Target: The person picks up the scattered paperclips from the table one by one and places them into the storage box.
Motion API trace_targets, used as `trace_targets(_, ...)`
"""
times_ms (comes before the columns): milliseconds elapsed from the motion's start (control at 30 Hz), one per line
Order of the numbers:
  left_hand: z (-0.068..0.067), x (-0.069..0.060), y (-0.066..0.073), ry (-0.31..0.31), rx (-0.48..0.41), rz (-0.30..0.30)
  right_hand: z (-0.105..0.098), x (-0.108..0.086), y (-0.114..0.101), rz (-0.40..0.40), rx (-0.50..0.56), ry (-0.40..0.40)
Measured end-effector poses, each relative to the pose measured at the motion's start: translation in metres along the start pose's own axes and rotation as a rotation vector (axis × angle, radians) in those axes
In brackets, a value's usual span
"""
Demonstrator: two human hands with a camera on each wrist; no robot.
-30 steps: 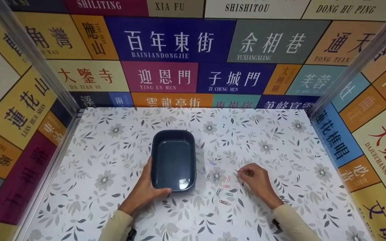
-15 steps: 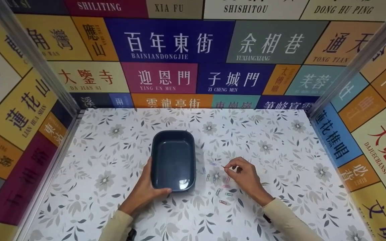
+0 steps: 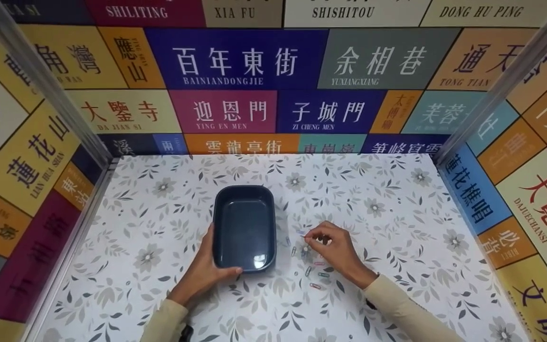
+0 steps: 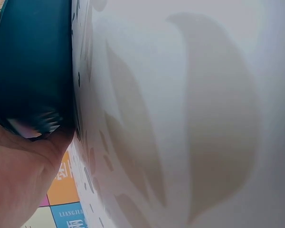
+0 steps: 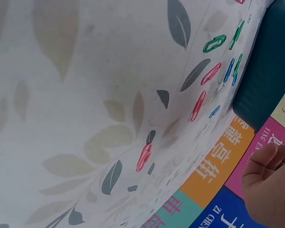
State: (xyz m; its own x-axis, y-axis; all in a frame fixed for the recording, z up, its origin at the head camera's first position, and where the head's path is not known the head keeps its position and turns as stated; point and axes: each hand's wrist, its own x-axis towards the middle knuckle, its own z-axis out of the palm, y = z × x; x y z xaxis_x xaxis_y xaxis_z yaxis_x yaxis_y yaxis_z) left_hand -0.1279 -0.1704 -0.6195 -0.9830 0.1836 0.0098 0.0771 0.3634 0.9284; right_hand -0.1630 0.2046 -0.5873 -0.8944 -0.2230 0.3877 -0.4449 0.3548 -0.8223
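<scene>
A dark blue rectangular baking dish point(image 3: 244, 232) with rounded corners stands on the patterned tabletop in the head view. My left hand point(image 3: 207, 270) grips its left side, with the thumb at the near rim. Between thumb and forefinger, my right hand point(image 3: 337, 247) pinches a small red paper clip point(image 3: 306, 237), just right of the dish and above the table. Loose paper clips lie scattered below this hand, among them a green one point(image 5: 214, 43), a pink one point(image 5: 144, 157) and a blue one point(image 5: 214, 111). In the right wrist view the pinched clip is hidden.
A white tabletop point(image 3: 150, 294) printed with grey leaves and flowers lies under everything. Panels with coloured street-name signs point(image 3: 235, 61) enclose it at the back and both sides, with metal posts point(image 3: 487, 99) at the back corners.
My right hand has moved left, closer to the dish, carrying the red paper clip over the loose ones. The left hand and the dish have stayed in place.
</scene>
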Motion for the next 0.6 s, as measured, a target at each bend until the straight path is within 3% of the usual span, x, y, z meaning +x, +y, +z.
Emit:
trace_targets(233, 0.0, 0.002, 0.001, 0.001, 0.002, 0.029, 0.002, 0.006, -0.006, 0.064, -0.01, -0.066)
trace_targets(600, 0.001, 0.0, 0.001, 0.001, -0.019, -0.004, 0.014, 0.017, -0.012, 0.0, -0.007, -0.087)
